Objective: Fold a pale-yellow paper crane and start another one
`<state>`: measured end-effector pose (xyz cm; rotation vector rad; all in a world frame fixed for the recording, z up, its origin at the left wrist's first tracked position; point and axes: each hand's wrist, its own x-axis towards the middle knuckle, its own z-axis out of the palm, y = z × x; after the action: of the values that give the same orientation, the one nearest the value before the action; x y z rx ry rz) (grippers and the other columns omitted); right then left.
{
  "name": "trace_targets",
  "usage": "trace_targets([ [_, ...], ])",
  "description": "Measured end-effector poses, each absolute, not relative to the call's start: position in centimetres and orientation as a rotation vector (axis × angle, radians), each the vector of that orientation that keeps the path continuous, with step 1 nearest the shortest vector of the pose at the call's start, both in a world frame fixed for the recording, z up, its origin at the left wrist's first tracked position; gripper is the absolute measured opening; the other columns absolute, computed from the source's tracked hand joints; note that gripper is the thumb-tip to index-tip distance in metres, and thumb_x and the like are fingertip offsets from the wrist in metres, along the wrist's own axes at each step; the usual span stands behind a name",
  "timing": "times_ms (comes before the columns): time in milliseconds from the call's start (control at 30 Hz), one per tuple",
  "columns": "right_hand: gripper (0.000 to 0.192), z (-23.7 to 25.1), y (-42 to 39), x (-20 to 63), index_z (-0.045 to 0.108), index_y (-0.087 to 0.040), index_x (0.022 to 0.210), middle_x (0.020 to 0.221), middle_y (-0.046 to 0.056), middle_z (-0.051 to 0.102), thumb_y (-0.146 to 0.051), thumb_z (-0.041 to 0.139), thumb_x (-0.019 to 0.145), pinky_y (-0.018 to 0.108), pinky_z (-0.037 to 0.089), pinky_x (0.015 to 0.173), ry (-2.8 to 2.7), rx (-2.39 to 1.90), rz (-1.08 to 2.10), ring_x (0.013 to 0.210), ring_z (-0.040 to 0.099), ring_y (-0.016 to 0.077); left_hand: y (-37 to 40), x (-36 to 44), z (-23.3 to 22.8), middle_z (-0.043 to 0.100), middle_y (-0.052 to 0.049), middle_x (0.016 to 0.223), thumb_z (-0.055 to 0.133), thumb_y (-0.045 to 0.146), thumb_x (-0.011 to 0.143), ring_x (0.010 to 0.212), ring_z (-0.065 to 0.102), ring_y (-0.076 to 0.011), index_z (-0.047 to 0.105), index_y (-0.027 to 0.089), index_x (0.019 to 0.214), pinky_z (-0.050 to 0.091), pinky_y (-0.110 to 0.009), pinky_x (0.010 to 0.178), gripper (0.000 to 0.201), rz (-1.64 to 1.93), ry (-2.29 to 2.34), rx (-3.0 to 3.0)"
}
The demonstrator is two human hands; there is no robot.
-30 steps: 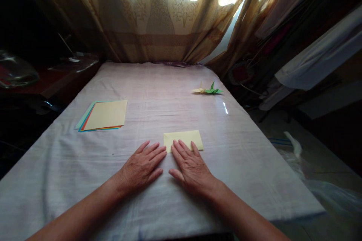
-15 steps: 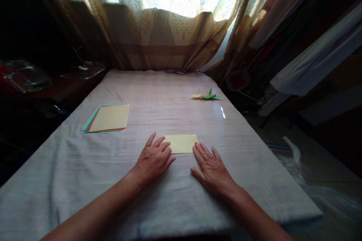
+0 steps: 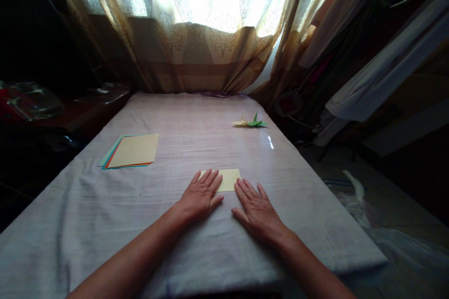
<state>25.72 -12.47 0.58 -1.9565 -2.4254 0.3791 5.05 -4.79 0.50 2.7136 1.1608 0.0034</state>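
In the head view, a folded yellow paper [image 3: 229, 179] is seen lying flat on the cloth-covered bench [image 3: 175, 117], near its front edge. The left hand [image 3: 201, 195] is laid open over the paper's left part, and the right hand [image 3: 257, 211] is spread flat just beside its right corner; nothing is grasped. A stack of coloured sheets [image 3: 131, 151] is placed further left, and two paper cranes [image 3: 249, 122] are set well apart at the far right.

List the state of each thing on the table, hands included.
Folded yellow paper: lying flat, left end under fingertips.
Left hand: open, palm down, fingers on the paper.
Right hand: open, palm down on the cloth, fingertips at the paper's right corner.
Stack of coloured sheets: flat, unfolded, slightly fanned.
Yellow crane: folded, standing.
Green crane: folded, standing beside it.
Tablecloth: spread, wrinkled.
Curtains: drawn, backlit.
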Motion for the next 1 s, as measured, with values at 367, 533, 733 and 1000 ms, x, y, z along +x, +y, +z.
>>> trace_targets([
  [367,0.035,-0.4,-11.0,27.0,0.064,-0.021,0.122,0.135,0.012,0.059,-0.031,0.050,0.092,0.050,0.041,0.105,-2.157,-1.722,0.186,0.125,0.055,0.0262,-3.2,0.3,0.6,0.044,-0.013,0.149,0.045,0.046,0.095,0.140,0.038,-0.0284,0.047,0.020,0.141,0.026,-0.050,0.114,0.053,0.205,1.401,2.646],
  [533,0.028,-1.0,-9.1,26.9,0.069,-0.019,0.109,0.119,0.011,0.069,-0.023,0.051,0.088,0.041,0.050,0.093,-1.934,-1.626,0.060,0.107,0.065,0.0235,-1.8,1.1,0.2,0.049,-0.014,0.145,0.062,0.048,0.085,0.138,0.040,-0.0322,0.060,0.021,0.123,0.026,-0.055,0.114,0.047,0.377,1.569,2.462],
  [733,0.033,0.3,-7.4,24.2,0.064,-0.019,0.118,0.125,0.010,0.066,-0.020,0.054,0.086,0.041,0.046,0.095,-2.012,-1.569,-0.047,0.114,0.058,0.0255,-2.0,1.5,-0.9,0.060,-0.009,0.134,0.066,0.034,0.081,0.134,0.046,-0.0311,0.062,0.024,0.102,0.025,-0.060,0.112,0.023,0.675,1.527,2.260],
  [1000,0.027,3.1,-5.2,20.4,0.067,-0.023,0.107,0.097,0.005,0.073,-0.017,0.064,0.081,0.033,0.047,0.081,-2.191,-1.417,0.032,0.094,0.059,0.0231,-2.8,1.5,-0.3,0.073,-0.004,0.110,0.058,0.032,0.088,0.119,0.060,-0.0247,0.059,0.024,0.084,0.029,-0.055,0.112,0.009,1.027,1.248,2.148],
])
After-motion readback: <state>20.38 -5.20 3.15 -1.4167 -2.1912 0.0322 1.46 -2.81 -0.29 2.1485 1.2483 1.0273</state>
